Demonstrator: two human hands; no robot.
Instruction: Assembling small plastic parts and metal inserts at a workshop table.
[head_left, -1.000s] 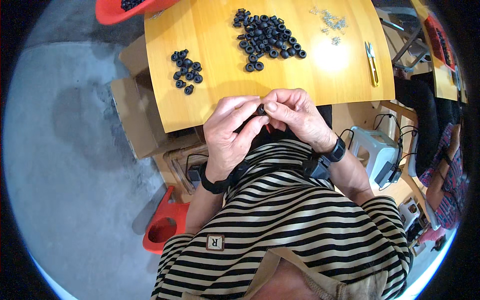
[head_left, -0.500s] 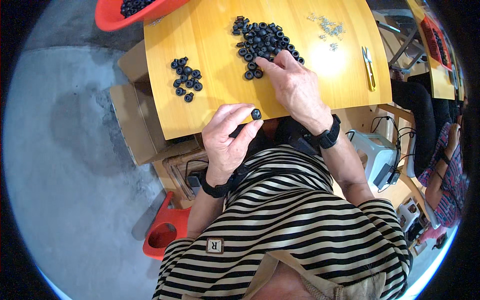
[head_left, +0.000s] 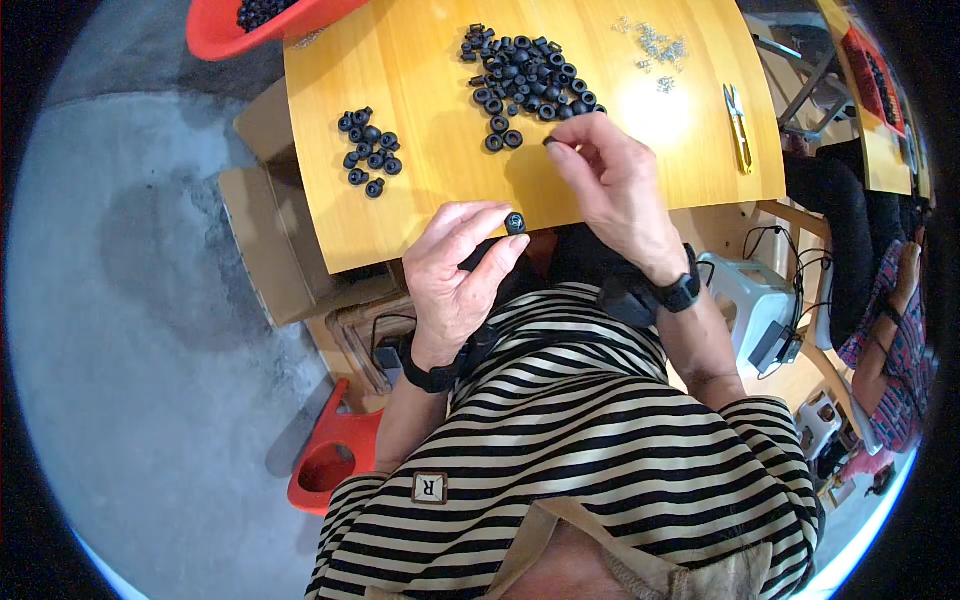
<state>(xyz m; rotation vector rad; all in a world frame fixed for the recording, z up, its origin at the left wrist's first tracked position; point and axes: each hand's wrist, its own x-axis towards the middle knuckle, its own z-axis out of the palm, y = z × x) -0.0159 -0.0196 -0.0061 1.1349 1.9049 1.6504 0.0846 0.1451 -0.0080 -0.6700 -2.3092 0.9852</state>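
Observation:
Near the table's front edge my left hand (head_left: 450,270) pinches a small round black plastic piece (head_left: 515,223) between thumb and fingers. Something shiny and thin, like a coil, shows in its upturned end. Off to the right my right hand (head_left: 622,185) has thumb and forefinger closed on a small dark plastic piece (head_left: 550,141), mostly covered by the fingertips. Just beyond it spreads a pile of black plastic pieces (head_left: 525,75), some ring-shaped, some stubby plugs. A smaller group of black knobbed pieces (head_left: 370,150) lies on the left of the yellow table (head_left: 430,180).
Tiny silvery metal pieces (head_left: 655,45) are scattered at the far right. Yellow-handled snips (head_left: 738,130) lie by the right edge. A red bowl (head_left: 215,35) of black pieces sits at the far left corner. Below stand a cardboard box (head_left: 260,240) and a pale stool (head_left: 750,300). Another person's arm (head_left: 880,350) shows at right.
My right hand has drawn back from the pile toward me, with a small dark piece in its fingertips. My left hand stays nearly in place, its piece turned slightly.

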